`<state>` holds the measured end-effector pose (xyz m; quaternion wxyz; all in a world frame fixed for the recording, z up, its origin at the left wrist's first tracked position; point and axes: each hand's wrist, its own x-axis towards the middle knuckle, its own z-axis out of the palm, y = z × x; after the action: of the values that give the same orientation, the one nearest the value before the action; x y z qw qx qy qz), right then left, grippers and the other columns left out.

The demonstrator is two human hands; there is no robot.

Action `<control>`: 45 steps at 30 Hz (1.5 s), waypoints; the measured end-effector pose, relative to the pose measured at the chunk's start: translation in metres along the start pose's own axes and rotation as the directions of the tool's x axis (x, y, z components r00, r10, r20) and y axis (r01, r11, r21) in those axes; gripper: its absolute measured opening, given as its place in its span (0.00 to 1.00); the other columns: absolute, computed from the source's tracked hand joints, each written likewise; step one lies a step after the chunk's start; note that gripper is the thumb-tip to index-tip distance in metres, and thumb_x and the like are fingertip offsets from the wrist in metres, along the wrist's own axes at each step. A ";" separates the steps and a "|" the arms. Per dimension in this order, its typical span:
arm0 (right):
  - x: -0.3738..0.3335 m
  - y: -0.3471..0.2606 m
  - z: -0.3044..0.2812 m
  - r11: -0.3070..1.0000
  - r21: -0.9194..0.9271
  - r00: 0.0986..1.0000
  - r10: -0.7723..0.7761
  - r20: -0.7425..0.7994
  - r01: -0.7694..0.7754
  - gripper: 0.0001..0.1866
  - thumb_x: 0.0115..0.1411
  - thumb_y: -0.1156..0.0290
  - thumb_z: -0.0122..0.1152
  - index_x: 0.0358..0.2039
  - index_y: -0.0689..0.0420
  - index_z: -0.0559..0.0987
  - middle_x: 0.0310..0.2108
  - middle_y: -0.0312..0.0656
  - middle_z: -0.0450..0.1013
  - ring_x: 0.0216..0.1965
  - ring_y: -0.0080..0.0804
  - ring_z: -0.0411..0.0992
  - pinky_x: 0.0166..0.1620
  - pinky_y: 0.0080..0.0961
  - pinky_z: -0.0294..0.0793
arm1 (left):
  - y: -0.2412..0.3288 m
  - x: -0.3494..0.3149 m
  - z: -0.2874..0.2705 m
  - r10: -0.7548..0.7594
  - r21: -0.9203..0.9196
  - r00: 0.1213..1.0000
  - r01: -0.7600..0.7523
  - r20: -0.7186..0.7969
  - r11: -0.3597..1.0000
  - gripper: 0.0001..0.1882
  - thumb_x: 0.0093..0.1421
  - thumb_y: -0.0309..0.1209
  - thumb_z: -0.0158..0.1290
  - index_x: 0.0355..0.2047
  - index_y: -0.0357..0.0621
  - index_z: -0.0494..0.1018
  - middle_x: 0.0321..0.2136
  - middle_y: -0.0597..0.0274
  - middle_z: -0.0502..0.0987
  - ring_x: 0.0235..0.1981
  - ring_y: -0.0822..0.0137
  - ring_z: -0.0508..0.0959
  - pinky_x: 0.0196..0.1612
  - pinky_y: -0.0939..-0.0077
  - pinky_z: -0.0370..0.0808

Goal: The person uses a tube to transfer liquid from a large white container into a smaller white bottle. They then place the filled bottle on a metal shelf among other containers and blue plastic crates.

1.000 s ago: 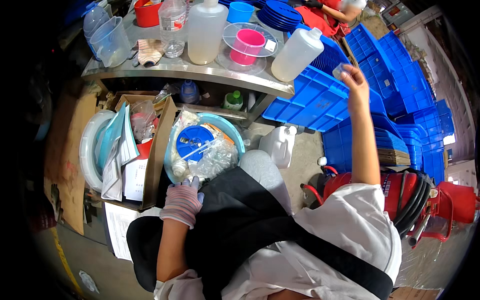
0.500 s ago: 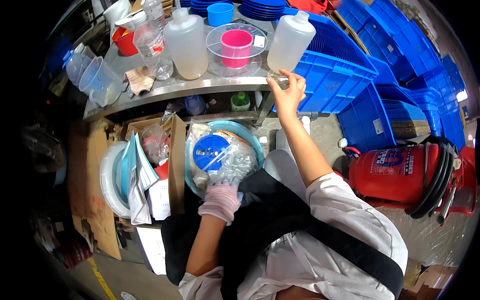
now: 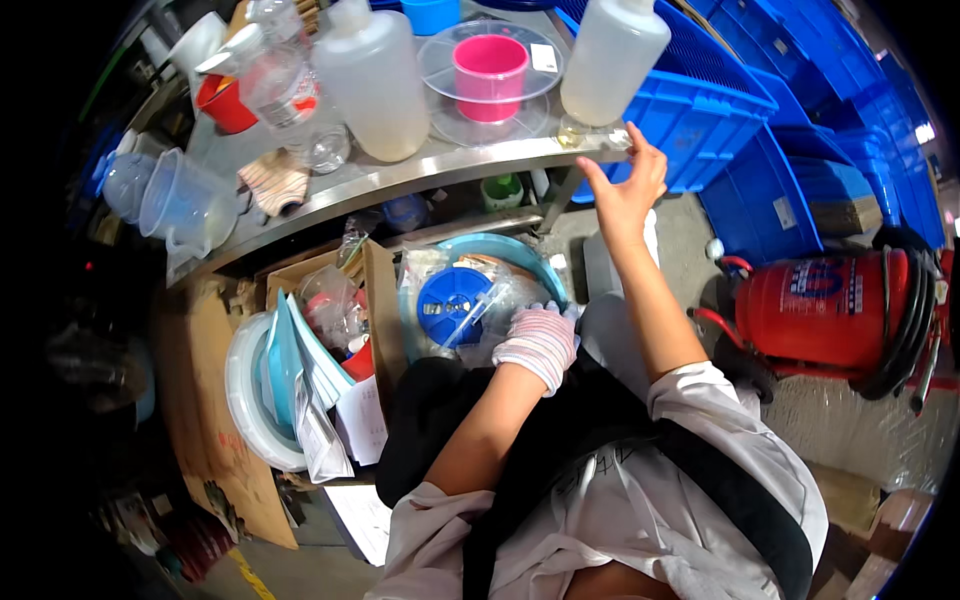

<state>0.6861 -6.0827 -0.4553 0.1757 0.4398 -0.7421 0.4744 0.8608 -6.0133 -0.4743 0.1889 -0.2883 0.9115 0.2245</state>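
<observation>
Barely discernible clear piece [image 3: 573,136] near fingers [image 3: 641,148]

Red wheeled fire extinguisher [image 3: 820,315] with black hose [image 3: 903,340], blue crates [image 3: 760,200] beyond it — cardboard box [image 3: 383,310], red container [image 3: 226,106]

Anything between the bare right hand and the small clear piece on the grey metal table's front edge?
Nothing visible blocks the bare right hand; the translucent whitish plastic bottle stands behind the small clear piece, not between.
</observation>
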 end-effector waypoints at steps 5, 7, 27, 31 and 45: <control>-0.006 0.096 -0.046 0.994 -0.094 0.998 0.062 0.014 -0.060 0.22 0.51 0.54 0.69 0.44 0.51 0.79 0.42 0.41 0.67 0.47 0.39 0.64 0.52 0.37 0.60 | 0.001 0.017 0.004 0.131 0.036 0.990 -0.133 0.056 0.990 0.28 0.63 0.43 0.45 0.61 0.45 0.62 0.49 0.48 0.73 0.50 0.51 0.74 0.53 0.54 0.68; -0.006 0.162 -0.059 0.965 -0.212 0.977 0.180 0.114 -0.153 0.21 0.52 0.53 0.66 0.41 0.53 0.81 0.36 0.44 0.71 0.40 0.39 0.70 0.46 0.35 0.68 | 0.009 0.025 0.010 0.213 0.070 0.977 -0.214 0.018 0.974 0.29 0.63 0.43 0.45 0.61 0.45 0.62 0.50 0.48 0.73 0.50 0.51 0.74 0.53 0.54 0.68; 0.015 0.202 -0.040 0.837 -0.240 0.531 -0.070 0.844 0.492 0.24 0.39 0.68 0.70 0.40 0.47 0.75 0.35 0.42 0.73 0.44 0.45 0.71 0.48 0.39 0.70 | 0.025 0.061 0.023 0.246 0.084 0.952 -0.264 0.180 0.961 0.30 0.63 0.45 0.45 0.63 0.45 0.60 0.53 0.47 0.71 0.51 0.51 0.74 0.53 0.53 0.67; 0.034 0.204 -0.036 0.738 -0.035 0.300 -0.230 0.926 0.674 0.26 0.37 0.73 0.69 0.41 0.45 0.76 0.36 0.40 0.72 0.45 0.42 0.69 0.49 0.37 0.68 | 0.021 0.066 0.039 0.277 0.104 0.952 -0.291 0.134 0.951 0.30 0.63 0.45 0.44 0.63 0.46 0.60 0.53 0.47 0.71 0.50 0.50 0.74 0.53 0.52 0.68; 0.034 0.186 -0.049 0.739 -0.076 0.393 -0.265 0.880 0.669 0.20 0.51 0.59 0.62 0.43 0.51 0.70 0.41 0.42 0.71 0.44 0.43 0.71 0.44 0.41 0.71 | 0.013 0.074 0.039 0.289 0.090 0.948 -0.302 0.132 0.949 0.29 0.63 0.44 0.44 0.62 0.44 0.60 0.50 0.46 0.73 0.49 0.50 0.75 0.50 0.54 0.70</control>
<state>0.5072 -6.0263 -0.5106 0.0262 0.7540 -0.6555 -0.0342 0.8049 -6.0168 -0.5376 0.2216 -0.1241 0.9426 0.2166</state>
